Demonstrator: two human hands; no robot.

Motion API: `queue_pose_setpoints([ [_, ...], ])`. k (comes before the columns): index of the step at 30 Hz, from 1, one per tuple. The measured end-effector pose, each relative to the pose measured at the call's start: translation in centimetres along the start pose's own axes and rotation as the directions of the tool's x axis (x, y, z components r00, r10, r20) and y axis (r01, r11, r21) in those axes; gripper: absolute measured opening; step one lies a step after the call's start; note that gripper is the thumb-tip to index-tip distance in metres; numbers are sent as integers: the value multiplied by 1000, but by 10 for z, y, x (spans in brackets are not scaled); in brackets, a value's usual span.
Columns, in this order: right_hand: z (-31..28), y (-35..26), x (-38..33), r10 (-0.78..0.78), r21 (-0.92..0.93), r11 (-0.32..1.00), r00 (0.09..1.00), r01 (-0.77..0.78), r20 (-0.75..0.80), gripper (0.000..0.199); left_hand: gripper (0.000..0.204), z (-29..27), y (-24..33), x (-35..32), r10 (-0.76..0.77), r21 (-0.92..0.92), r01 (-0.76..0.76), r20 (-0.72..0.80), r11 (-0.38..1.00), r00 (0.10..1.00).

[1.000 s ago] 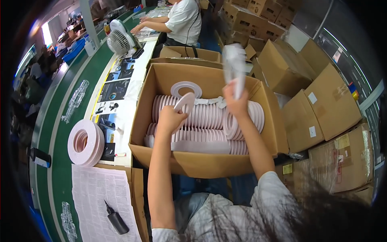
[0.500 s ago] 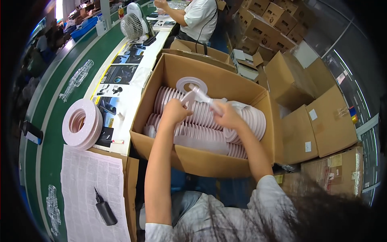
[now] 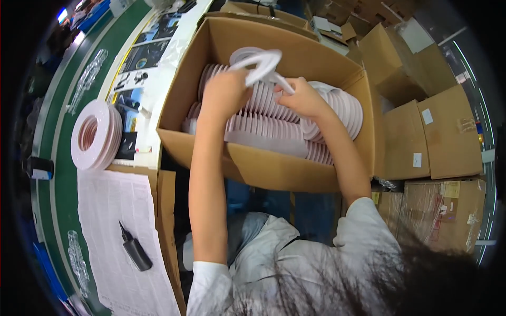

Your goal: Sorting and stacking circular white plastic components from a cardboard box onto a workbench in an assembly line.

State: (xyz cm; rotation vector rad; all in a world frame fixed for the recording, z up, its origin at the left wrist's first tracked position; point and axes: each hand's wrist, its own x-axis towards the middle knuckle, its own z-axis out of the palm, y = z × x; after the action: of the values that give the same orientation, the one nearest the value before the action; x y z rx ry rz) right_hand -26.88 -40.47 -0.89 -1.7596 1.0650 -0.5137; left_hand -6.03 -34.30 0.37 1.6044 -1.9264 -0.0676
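Above an open cardboard box (image 3: pixel 263 171), my left hand (image 3: pixel 226 92) is closed on a white ring (image 3: pixel 270 62), tilted and blurred by motion. My right hand (image 3: pixel 305 99) pinches a narrow white piece (image 3: pixel 284 84) close to that ring. Whether this piece is a second ring seen edge-on or a wrapping, I cannot tell. Rows of pale pinkish-white rings (image 3: pixel 271 100) stand on edge in the box below both hands. Behind the held ring, another ring (image 3: pixel 243 52) lies flatter on top, partly covered.
On the left, a stack of white rings (image 3: pixel 95 134) sits at the bench edge beside a green conveyor belt (image 3: pixel 60 174). A black dropper bottle (image 3: pixel 136 253) lies on a paper sheet (image 3: pixel 113 210). Clear plastic parts (image 3: pixel 87 81) rest on the belt. Cardboard boxes (image 3: pixel 453 131) crowd the right side.
The view has tipped so the box appears higher. The ring by my left hand has turned and now shows its open middle; my right hand still holds the white piece.
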Motion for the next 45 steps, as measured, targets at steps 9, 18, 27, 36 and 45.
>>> queue_pose_setpoints([
  [9,9,21,-1,-8,122,992,993,22,-114,21,27,8,-1,-4,27,-208,-91,-294,974,955],
  [18,27,20,0,19,54,998,990,-12,-140,21,14,-1,-2,-5,85,-11,-114,-591,993,802],
  [27,10,-6,-11,-158,81,981,972,174,-174,29,30,7,-24,1,-386,-362,281,-261,889,885],
  [36,18,-11,-24,-233,559,713,895,422,-380,38,83,8,-33,9,-433,-909,320,409,-266,803],
  [45,38,-6,-1,-108,499,787,878,362,-466,67,83,-5,-32,-6,-160,-838,451,513,-307,843],
])
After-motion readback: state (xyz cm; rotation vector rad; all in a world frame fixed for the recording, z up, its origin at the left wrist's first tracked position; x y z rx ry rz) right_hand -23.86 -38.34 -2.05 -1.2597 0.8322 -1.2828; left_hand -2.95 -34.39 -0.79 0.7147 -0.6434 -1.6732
